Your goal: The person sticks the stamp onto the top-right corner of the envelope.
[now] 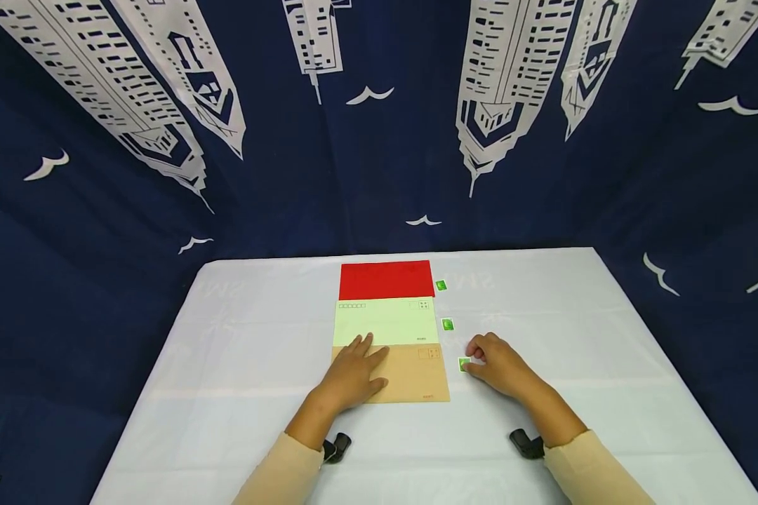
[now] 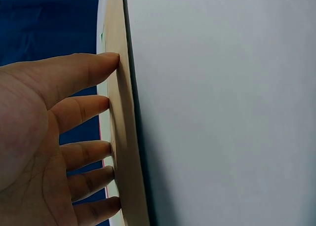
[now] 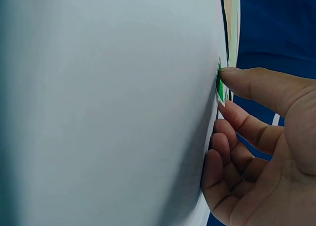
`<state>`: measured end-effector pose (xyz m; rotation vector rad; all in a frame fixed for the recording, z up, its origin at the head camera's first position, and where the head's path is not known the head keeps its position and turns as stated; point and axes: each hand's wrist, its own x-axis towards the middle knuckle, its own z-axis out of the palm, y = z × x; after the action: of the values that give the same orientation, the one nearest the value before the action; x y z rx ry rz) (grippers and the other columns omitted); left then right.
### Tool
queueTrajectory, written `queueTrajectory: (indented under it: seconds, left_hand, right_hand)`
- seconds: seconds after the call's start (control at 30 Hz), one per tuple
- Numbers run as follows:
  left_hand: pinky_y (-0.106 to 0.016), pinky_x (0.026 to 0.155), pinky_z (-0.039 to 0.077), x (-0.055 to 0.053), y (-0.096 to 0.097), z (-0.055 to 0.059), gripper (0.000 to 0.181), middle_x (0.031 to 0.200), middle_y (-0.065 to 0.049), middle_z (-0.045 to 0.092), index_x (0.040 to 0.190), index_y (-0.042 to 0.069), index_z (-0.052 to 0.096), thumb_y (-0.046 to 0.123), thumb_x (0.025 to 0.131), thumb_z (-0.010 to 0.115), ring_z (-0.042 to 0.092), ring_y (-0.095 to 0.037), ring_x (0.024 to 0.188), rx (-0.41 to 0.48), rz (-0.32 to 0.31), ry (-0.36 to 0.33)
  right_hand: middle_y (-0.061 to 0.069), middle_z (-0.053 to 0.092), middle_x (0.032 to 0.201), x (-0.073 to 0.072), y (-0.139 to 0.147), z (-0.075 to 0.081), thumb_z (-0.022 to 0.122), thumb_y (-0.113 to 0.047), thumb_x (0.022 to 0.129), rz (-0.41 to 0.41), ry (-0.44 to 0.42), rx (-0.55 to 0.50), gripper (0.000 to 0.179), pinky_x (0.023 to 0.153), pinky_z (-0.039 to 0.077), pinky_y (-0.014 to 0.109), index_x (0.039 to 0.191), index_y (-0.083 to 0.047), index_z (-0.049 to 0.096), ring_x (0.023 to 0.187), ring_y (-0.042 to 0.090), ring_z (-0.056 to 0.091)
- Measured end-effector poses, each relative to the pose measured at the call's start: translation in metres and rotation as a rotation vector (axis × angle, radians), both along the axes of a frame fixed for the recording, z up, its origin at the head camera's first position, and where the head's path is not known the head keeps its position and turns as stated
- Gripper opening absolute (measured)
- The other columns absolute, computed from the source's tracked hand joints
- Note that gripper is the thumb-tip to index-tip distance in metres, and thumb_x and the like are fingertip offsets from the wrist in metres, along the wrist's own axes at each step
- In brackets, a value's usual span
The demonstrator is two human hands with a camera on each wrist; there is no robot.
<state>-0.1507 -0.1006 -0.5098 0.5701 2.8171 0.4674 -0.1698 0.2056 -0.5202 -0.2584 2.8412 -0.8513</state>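
Note:
My left hand (image 1: 351, 375) rests with spread, straight fingers on the tan envelope (image 1: 417, 382), its thumb near the envelope's front edge. In the left wrist view the fingertips (image 2: 113, 60) press onto the paper. To the right of the envelope, my right hand (image 1: 505, 368) has its thumb on a small green stamp with a white border (image 1: 464, 362). The right wrist view shows thumb and index finger pinching this stamp (image 3: 220, 85), which stands tilted at the tabletop. The other right fingers are curled against the table.
Above the tan envelope lie a pale green envelope (image 1: 385, 322) and a red envelope (image 1: 385, 280), in a column. Two more green stamps, one beside the green envelope (image 1: 448, 324) and one by the red (image 1: 441, 285), lie on the white table (image 1: 227, 365). A dark blue patterned cloth (image 1: 278, 175) hangs behind.

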Motion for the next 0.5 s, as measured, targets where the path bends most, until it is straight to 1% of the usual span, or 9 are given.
queueTrajectory:
  seconds: [0.2,0.5]
  left_hand:
    - [-0.055,0.124,0.029,-0.0012,-0.0004,0.0023,0.061,0.164,-0.019,0.032,0.15,0.015,0.051,0.036,0.096,0.069,0.027,-0.04,0.154,-0.006,0.001,0.002]
    - [-0.055,0.125,0.028,-0.0001,-0.0002,0.0001,0.061,0.164,-0.018,0.032,0.15,0.016,0.051,0.036,0.096,0.068,0.026,-0.039,0.154,0.003,0.005,-0.012]
  right_hand:
    - [0.004,0.053,0.087,-0.0016,-0.001,0.0024,0.079,-0.013,0.085,-0.006,-0.003,-0.009,0.017,0.074,0.041,0.03,0.093,-0.01,0.065,0.082,0.018,0.05]
    - [0.004,0.055,0.086,-0.0024,-0.0011,-0.0002,0.076,-0.012,0.087,-0.046,-0.034,-0.038,0.012,0.071,0.042,0.029,0.088,-0.011,0.064,0.079,0.017,0.052]
